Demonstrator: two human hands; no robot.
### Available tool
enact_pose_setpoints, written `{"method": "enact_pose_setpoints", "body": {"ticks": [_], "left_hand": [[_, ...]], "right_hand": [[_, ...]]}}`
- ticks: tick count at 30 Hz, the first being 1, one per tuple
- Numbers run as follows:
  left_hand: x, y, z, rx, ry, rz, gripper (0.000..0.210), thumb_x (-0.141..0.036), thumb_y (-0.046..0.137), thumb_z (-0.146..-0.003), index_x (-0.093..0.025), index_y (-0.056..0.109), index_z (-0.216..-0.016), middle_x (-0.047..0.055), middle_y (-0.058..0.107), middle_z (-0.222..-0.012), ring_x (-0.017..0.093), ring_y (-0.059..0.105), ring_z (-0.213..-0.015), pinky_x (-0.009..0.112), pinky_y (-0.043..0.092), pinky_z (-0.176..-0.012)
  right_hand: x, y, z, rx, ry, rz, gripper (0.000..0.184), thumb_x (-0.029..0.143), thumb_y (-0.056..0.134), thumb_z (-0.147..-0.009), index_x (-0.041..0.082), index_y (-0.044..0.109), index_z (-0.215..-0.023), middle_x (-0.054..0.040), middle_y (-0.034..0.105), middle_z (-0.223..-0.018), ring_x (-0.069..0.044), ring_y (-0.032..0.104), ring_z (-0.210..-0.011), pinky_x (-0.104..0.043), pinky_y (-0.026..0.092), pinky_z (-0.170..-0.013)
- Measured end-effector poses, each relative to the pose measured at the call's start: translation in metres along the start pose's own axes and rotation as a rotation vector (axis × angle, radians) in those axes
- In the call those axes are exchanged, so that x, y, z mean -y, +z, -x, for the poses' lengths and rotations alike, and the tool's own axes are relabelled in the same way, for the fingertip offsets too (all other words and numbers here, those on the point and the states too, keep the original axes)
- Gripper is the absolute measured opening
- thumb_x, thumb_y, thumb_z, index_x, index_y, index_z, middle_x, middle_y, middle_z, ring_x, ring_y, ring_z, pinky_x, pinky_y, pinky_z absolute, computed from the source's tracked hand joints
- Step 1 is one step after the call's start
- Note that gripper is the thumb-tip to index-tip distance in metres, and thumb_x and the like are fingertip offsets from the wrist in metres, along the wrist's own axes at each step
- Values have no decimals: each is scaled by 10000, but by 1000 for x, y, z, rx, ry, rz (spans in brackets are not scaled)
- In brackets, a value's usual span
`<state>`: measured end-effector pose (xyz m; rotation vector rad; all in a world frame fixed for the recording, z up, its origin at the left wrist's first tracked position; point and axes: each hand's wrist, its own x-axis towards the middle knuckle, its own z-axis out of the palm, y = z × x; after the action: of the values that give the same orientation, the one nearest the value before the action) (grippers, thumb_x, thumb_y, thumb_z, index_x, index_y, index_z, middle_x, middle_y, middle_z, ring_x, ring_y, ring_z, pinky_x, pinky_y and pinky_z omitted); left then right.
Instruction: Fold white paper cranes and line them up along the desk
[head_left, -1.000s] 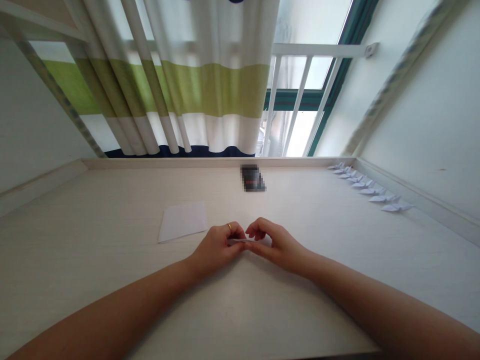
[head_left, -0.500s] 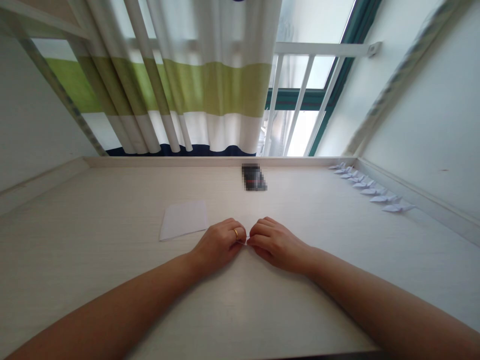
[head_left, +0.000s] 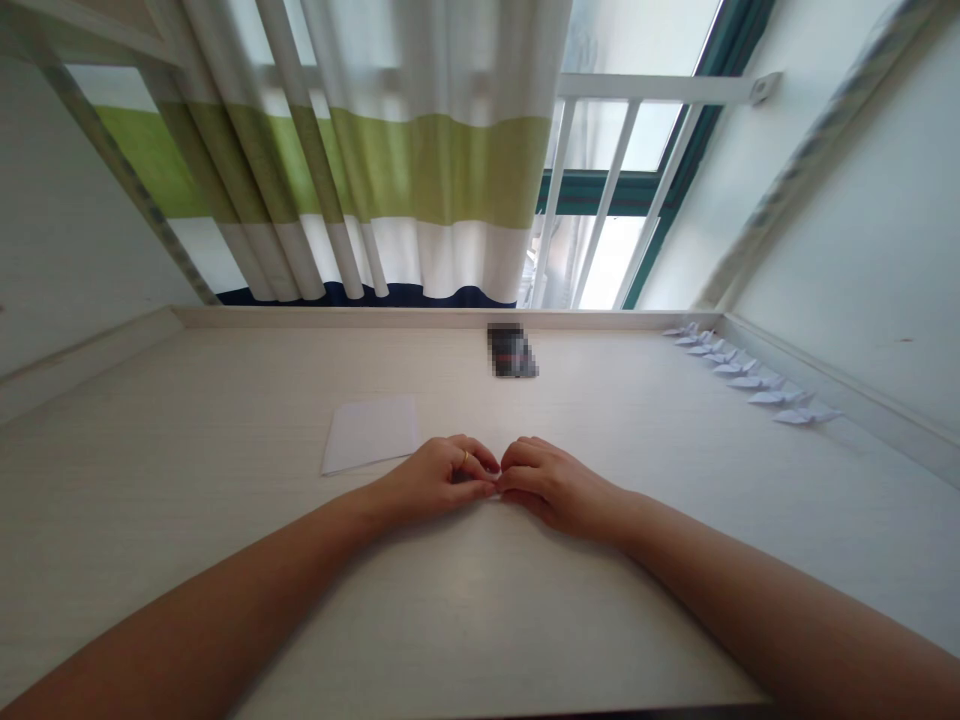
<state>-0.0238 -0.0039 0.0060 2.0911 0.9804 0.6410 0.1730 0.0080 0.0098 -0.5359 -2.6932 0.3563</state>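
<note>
My left hand [head_left: 450,478], a gold ring on one finger, is closed with thumb and fingertips pinching at a small piece of white paper [head_left: 496,490]. From the other side my right hand [head_left: 553,485] grips the same paper, its fingers curled over it. Most of the paper is hidden by the fingers, so its folded shape cannot be made out. Just beyond my left wrist lies a stack of white paper sheets [head_left: 371,434], flat on the pale tabletop [head_left: 450,620].
A row of several white folded paper cranes [head_left: 765,382] runs along the right edge. At the back rests a dark, pixelated object [head_left: 513,351]. A low raised rim [head_left: 360,318] borders the table, with a curtain [head_left: 450,170] and white railing [head_left: 660,90] behind it.
My left fingers have loosened and straightened a little, the thumb now stretched toward the right hand. The right hand keeps its grip. The whole view has shifted slightly.
</note>
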Motion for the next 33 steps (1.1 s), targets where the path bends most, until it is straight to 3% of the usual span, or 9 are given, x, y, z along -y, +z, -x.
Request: {"method": "enact_pose_setpoints", "body": {"ticks": [4,11,28,33], "left_hand": [[8,3,-2,-58,2,56,103,-202,599,-687,-181,668,-760,36,624,-952,138,574,-865,264,435,-812],[4,0,-2,-9,-33,-7,85,-195,605,-672,-187,677,-716,28,621,-934,135,581,-832,264,439,-798],[-1,4,-5,-67,-22,-18,99,-134,534,-702,-151,630,-724,28,616,-833,124,566,-775,234,435,-752],[1,2,-6,-23,-51,26,84,-143,560,-684,-147,631,-728,28,617,-874,128,571,-803,227,432,-771]], "right_hand": [[1,-2,0,2,-25,23,211,155,426,-831,162,636,-854,-86,569,-813,-156,500,-762,-312,411,-728],[5,-9,0,103,-66,64,188,158,458,-805,153,641,-847,-89,568,-825,-157,498,-769,-299,407,-727],[3,-2,-4,77,-65,149,247,211,381,-867,139,616,-838,-80,586,-816,-150,496,-732,-297,424,-713],[4,0,-6,97,-14,80,205,170,372,-860,118,570,-862,-91,553,-847,-156,480,-787,-302,414,-751]]}}
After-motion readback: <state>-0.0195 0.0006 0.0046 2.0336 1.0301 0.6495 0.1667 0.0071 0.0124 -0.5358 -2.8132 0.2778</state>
